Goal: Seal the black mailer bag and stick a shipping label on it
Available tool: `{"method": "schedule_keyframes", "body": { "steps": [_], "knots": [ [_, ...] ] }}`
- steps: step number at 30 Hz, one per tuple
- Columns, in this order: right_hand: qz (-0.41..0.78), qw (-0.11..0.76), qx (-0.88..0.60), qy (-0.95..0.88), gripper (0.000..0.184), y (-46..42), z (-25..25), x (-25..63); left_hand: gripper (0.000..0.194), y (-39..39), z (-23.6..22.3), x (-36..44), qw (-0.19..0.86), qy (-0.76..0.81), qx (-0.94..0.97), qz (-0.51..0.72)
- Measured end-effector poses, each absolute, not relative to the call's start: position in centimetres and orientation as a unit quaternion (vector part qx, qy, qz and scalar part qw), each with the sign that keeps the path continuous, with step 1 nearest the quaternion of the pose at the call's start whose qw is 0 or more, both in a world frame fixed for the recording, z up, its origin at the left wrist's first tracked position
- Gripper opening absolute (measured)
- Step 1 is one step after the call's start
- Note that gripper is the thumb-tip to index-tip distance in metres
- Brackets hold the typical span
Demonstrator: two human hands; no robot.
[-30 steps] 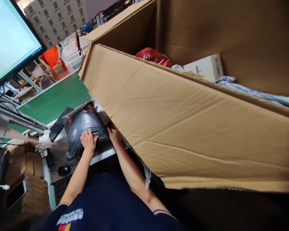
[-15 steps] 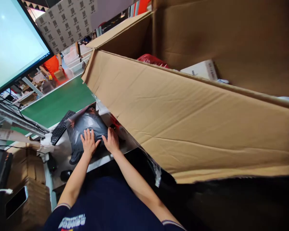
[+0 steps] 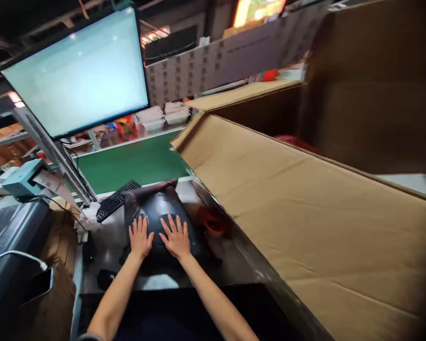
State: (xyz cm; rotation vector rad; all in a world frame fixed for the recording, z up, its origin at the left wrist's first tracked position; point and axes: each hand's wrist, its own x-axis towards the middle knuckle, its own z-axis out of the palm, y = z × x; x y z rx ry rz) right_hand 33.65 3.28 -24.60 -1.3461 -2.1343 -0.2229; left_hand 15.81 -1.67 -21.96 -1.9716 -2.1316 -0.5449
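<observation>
Black and glossy, a plastic bag [image 3: 158, 215] lies on the grey bench [image 3: 110, 246], and the head view, the only one, is blurred toward its right side. Both hands rest flat on top of the bag: the left hand [image 3: 140, 238] on its left half and the right hand [image 3: 176, 238] just beside it, neither one gripping. The fingers [image 3: 171, 223] of both are spread and straight, palms pressed down on the plastic. What the bag holds cannot be seen; its near edge is hidden under the wrists and forearms.

Left of the bag lies a black keyboard [image 3: 114, 205], partly hidden by the stand of the monitor [image 3: 78, 71], whose lit screen is too washed out to read. Beyond the bag runs a green belt [image 3: 135, 161]. Right of the bag sits something red [image 3: 213, 222], too smeared to name. Further right stands a big cardboard box [image 3: 305, 203], its near wall covering most of the inside; only a bit of red and a pale patch show over the rim, both unclear. Near the bag's left front corner a dark mouse [image 3: 106, 277] is barely visible.
</observation>
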Motion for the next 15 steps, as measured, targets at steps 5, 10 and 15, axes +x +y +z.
{"method": "schedule_keyframes", "body": {
  "steps": [5,10,15],
  "knots": [
    [-0.127,0.365,-0.464,-0.797,0.05,4.4,-27.6,34.0,0.061,-0.6,-18.3,11.4,0.134,-0.721,-0.625,-0.268],
    [-0.119,0.369,-0.439,-0.81,0.055,5.2,-29.3,34.5,0.05,0.2,-1.9,-2.2,0.299,-0.766,-0.446,-0.354],
    [-0.067,0.419,-0.411,-0.807,0.057,5.1,-29.4,34.8,0.04,0.1,8.9,-11.6,0.4,-0.82,-0.239,-0.333]
  ]
}}
